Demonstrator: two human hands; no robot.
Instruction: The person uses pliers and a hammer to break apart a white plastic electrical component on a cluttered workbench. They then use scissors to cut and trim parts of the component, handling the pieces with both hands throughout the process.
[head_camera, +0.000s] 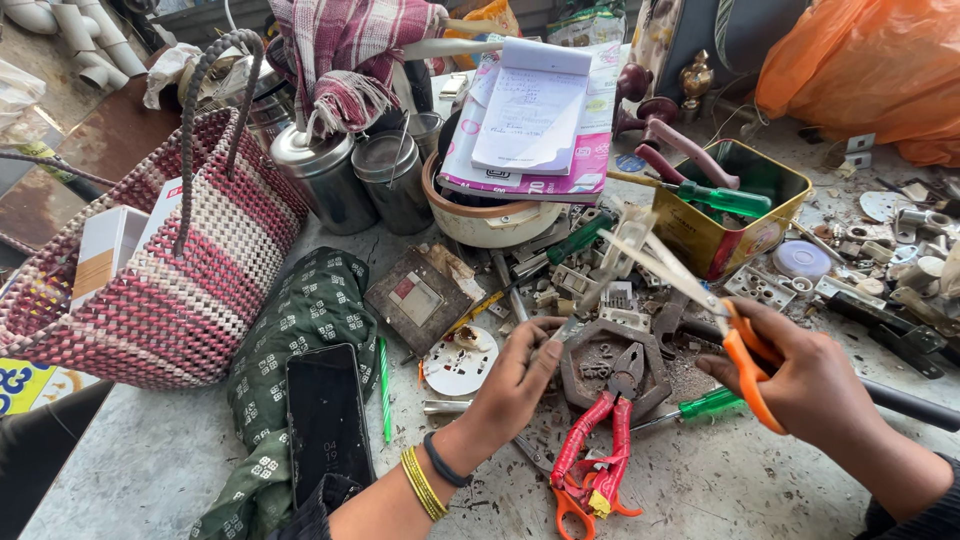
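Head view. Right hand (810, 385) closed through the orange loops of scissors (700, 295), blades parted, tips pointing up-left toward the clutter. Left hand (515, 385) pinches a small pale part (568, 328) between thumb and fingertips, just above a dark six-sided block (610, 360); what the part is, too small to tell. Red pliers (595, 440) lie against the block's near edge, jaws on it; a green screwdriver (700, 407) just right.

Judgement: to cut cleanly, hold the part steady and clear of the fingertips, feed it deep between the blades, close slowly.

Outward on the table (130, 470): phone (325, 420) on a green patterned cloth (310, 310), round white plate (462, 365), switch plate (418, 298). Containers: yellow tin (745, 235) holding another green screwdriver and maroon-handled pliers; cream bowl (485, 222) topped by notepads; woven pink basket (160, 270) with white boxes inside; two steel cans (360, 175), contents hidden.
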